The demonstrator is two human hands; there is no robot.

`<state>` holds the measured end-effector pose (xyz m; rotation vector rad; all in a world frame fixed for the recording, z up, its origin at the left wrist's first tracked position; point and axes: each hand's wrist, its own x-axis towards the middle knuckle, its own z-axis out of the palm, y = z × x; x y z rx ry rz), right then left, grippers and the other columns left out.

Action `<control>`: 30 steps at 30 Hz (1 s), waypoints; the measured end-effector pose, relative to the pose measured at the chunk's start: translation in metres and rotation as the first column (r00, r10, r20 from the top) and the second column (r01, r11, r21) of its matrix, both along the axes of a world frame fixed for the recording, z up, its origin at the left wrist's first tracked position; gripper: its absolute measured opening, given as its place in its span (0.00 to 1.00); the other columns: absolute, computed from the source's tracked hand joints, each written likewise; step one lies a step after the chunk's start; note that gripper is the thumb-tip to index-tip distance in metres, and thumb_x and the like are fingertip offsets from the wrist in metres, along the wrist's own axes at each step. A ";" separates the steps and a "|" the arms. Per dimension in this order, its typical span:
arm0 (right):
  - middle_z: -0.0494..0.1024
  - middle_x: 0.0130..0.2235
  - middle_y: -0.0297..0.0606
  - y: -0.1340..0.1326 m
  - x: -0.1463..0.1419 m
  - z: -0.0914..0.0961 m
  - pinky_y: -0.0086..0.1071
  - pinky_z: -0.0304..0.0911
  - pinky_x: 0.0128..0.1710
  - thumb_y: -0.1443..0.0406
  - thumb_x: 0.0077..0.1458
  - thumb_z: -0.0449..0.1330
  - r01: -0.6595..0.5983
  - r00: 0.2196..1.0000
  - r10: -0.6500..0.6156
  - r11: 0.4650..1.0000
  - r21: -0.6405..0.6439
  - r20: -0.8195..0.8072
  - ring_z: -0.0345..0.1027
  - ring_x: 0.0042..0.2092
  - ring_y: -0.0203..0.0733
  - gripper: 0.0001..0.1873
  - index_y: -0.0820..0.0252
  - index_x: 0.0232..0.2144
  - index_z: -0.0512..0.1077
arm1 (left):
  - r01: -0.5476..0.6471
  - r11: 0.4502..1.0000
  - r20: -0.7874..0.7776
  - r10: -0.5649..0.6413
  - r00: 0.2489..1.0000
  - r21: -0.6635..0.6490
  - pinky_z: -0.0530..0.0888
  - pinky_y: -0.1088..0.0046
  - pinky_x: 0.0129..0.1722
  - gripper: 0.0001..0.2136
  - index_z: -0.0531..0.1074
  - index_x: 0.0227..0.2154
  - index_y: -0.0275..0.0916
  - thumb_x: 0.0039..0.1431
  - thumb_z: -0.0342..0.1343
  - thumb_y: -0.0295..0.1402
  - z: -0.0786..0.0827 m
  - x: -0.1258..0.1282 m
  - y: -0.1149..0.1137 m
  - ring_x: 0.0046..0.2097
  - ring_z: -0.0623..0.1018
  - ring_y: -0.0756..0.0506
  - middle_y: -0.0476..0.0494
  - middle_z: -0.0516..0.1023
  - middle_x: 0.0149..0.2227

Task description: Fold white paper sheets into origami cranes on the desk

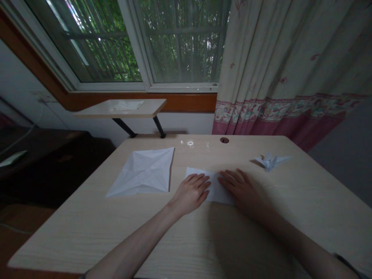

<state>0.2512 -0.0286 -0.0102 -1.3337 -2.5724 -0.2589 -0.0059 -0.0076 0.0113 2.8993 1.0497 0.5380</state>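
Observation:
A white sheet of paper (214, 186), which looks folded, lies flat on the desk under both hands. My left hand (192, 192) rests on its left part with the fingers stretched out and pointing right. Over the right part lies my right hand (238, 188), fingers spread and pointing up and left. A strip of paper shows between the two hands; the rest of it is covered. Left of my left hand is a larger creased white sheet (148, 172), spread out. Beyond my right hand sits a folded paper crane (269, 161) with its wings out.
The pale wooden desk (162, 240) has a round cable hole (224, 140) near its back edge. A small raised shelf (151, 106) at the back left carries a white paper item (128, 105). Behind are a window (180, 46) and a floral curtain (276, 69).

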 end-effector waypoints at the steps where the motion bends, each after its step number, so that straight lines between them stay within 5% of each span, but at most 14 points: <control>1: 0.65 0.65 0.42 0.001 0.001 -0.001 0.59 0.48 0.65 0.79 0.51 0.47 0.006 1.000 -0.006 1.000 0.005 0.005 0.58 0.65 0.53 0.36 0.56 0.61 0.66 | -0.004 1.000 0.002 0.004 1.000 -0.011 0.67 0.57 0.61 0.15 0.72 0.55 0.40 0.69 0.50 0.36 0.001 0.000 0.000 0.62 0.71 0.41 0.44 0.73 0.60; 14: 0.66 0.64 0.45 0.009 0.008 -0.011 0.51 0.55 0.65 0.80 0.50 0.46 -0.010 0.999 0.010 1.000 0.010 0.033 0.60 0.65 0.46 0.36 0.62 0.61 0.65 | -0.023 0.997 -0.059 0.019 0.998 -0.073 0.52 0.51 0.69 0.26 0.62 0.63 0.41 0.67 0.48 0.49 -0.002 -0.001 0.001 0.70 0.57 0.38 0.43 0.61 0.68; 23: 0.63 0.66 0.46 0.003 -0.010 -0.014 0.49 0.56 0.65 0.67 0.66 0.45 -0.027 0.994 0.020 0.997 -0.067 -0.107 0.56 0.67 0.46 0.27 0.61 0.65 0.60 | -0.060 0.989 -0.074 0.050 0.996 -0.138 0.57 0.50 0.66 0.31 0.52 0.68 0.42 0.66 0.49 0.47 -0.003 -0.002 0.004 0.69 0.58 0.37 0.43 0.57 0.69; 30: 0.55 0.69 0.46 0.000 -0.011 -0.011 0.52 0.49 0.67 0.63 0.68 0.45 -0.028 0.997 0.017 0.987 -0.156 -0.073 0.46 0.70 0.48 0.29 0.62 0.68 0.52 | -0.133 0.984 -0.101 0.121 0.987 -0.117 0.55 0.48 0.67 0.23 0.60 0.64 0.41 0.71 0.41 0.43 -0.008 0.006 -0.002 0.69 0.58 0.35 0.43 0.60 0.68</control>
